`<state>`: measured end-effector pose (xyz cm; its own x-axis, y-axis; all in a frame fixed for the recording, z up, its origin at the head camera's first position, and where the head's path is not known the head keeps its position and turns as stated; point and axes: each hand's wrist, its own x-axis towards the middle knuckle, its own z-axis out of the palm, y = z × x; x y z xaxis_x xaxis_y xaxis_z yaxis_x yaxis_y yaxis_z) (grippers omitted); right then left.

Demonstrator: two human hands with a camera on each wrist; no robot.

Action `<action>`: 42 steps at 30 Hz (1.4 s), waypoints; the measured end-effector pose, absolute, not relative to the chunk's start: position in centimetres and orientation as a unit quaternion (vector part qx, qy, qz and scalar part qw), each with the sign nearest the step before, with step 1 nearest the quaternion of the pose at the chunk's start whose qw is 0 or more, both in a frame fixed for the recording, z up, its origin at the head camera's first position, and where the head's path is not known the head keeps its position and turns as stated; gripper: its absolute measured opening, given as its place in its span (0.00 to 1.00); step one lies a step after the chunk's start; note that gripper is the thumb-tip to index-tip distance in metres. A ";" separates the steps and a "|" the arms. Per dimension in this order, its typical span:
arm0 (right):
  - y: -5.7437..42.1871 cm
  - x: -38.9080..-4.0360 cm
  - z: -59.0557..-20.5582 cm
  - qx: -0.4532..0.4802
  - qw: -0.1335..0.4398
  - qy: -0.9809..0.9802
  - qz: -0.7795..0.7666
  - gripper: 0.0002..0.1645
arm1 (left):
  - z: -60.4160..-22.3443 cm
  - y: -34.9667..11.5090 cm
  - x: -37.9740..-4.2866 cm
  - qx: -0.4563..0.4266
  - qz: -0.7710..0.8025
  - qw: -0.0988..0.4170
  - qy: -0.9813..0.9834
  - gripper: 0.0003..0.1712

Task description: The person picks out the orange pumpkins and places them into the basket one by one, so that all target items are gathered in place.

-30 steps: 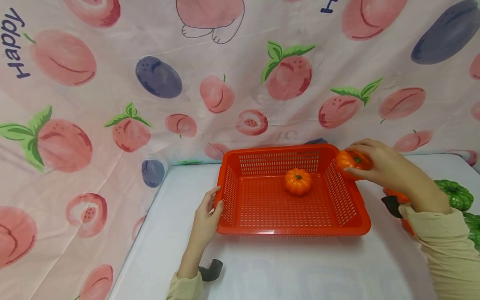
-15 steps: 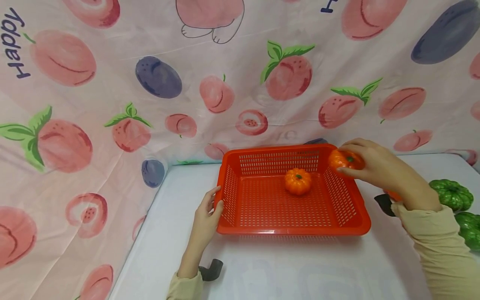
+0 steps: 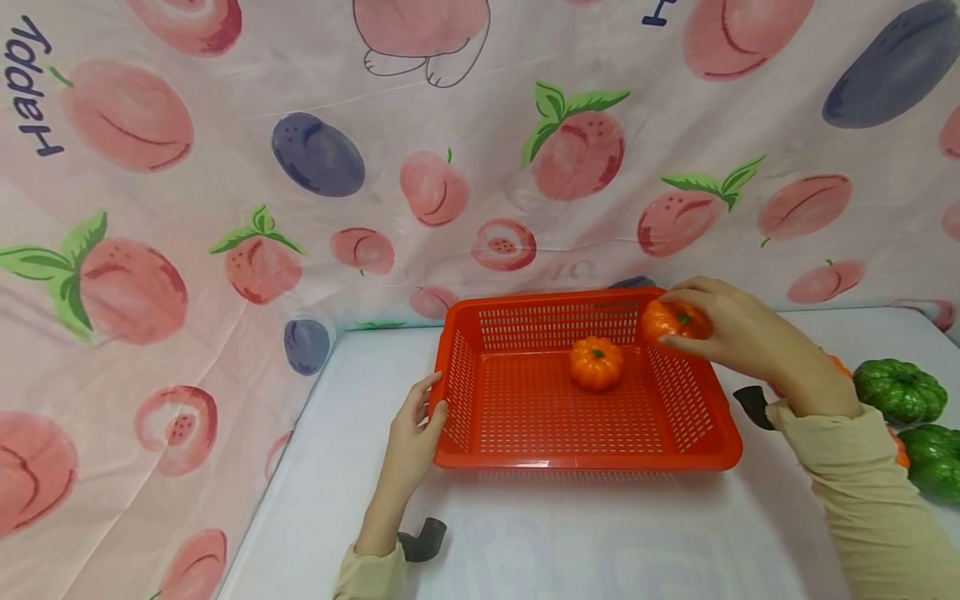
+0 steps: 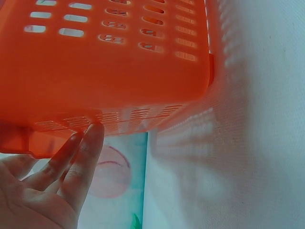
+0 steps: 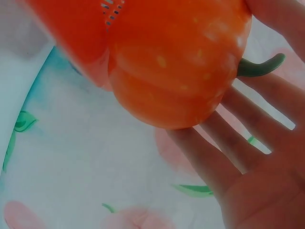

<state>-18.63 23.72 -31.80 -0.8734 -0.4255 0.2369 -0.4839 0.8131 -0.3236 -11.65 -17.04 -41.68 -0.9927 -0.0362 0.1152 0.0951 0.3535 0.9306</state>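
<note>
At the right end of the red plastic basket (image 3: pixel 570 462), my right hand (image 3: pixel 738 333) holds a small orange toy pumpkin (image 3: pixel 670 321) between thumb and fingers. The right wrist view shows that pumpkin (image 5: pixel 176 67) up close, its green stem towards the palm. Inside the basket, a second orange pumpkin (image 3: pixel 596 363) sits on the perforated floor, right of the middle. My left hand (image 3: pixel 414 429) rests against the basket's left side, thumb near the rim. In the left wrist view its fairly straight fingers (image 4: pixel 88 157) touch the basket's outer wall (image 4: pixel 109 81).
Two green toy pumpkins (image 3: pixel 900 390) lie on the white table (image 3: pixel 540 542) at the right edge. Orange items beside them are partly hidden by my right arm. A fruit-printed cloth (image 3: pixel 465 108) hangs behind and to the left of the table.
My right hand has moved left with the pumpkin, from over the basket's right rim to just inside it. The left hand and basket have stayed in place.
</note>
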 end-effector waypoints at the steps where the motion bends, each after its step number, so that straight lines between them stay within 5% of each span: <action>1: 23.6 -18.7 -31.8 0.240 0.074 -0.949 0.190 0.33 | -41.7 -17.0 -11.7 -0.018 -0.569 0.057 -0.820 0.26; 42: 19.4 -20.1 -31.9 0.290 0.082 -0.931 0.204 0.27 | -41.7 -17.0 -11.7 -0.019 -0.566 0.058 -0.822 0.26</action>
<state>-20.08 19.36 -31.85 -0.8178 -0.5072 0.2719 -0.5744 0.7485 -0.3315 -11.73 -17.04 -41.67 -0.9926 -0.0343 0.1164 0.0965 0.3582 0.9287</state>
